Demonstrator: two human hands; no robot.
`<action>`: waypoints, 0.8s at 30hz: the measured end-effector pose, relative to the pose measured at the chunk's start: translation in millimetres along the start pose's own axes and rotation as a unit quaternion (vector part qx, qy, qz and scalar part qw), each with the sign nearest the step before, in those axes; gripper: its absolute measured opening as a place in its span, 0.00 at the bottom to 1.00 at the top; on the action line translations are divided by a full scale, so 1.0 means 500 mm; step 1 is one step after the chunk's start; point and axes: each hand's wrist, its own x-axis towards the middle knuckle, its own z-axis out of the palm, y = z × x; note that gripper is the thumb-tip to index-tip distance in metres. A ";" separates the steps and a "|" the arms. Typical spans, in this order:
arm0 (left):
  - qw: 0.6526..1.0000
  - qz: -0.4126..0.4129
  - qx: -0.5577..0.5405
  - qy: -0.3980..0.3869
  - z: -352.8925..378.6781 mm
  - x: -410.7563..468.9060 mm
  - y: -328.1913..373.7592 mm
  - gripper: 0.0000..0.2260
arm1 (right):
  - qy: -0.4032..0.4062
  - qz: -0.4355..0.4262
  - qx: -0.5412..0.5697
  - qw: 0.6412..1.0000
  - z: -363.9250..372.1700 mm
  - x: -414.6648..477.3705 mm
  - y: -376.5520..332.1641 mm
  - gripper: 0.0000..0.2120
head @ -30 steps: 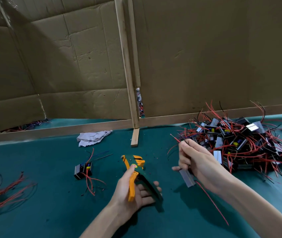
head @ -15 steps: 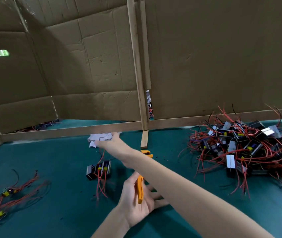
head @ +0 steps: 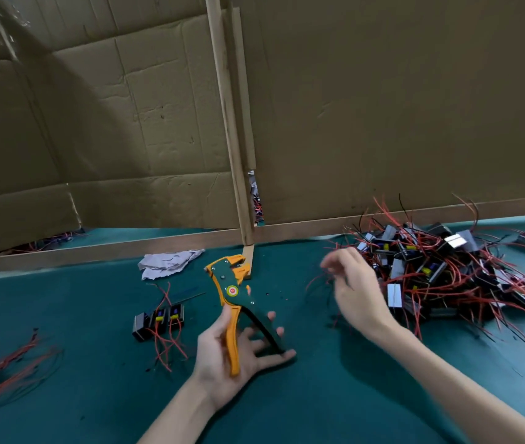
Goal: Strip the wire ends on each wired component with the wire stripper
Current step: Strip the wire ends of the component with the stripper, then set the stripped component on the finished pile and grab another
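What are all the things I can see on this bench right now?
wire stripper: one, green and orange, centre, head pointing up
component pile: too tangled to count, black and silver blocks with red wires, right side
small component group: about three, black with red wires, left of the stripper
loose wired parts: a few, red wires with yellow bits, far left edge
crumpled sheet: one, pale grey, near the back rail
table: one, teal cover
cardboard wall: brown panels, behind the table
wooden post: one, light brown, upright between panels
left hand: grips the stripper's handles
right hand: blurred, fingers loose, apparently holding nothing, beside the pile
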 end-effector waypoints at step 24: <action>0.996 0.026 0.076 -0.050 -0.015 -0.009 -0.002 0.24 | 0.139 -0.060 -0.053 0.987 -0.103 -0.006 0.056 0.14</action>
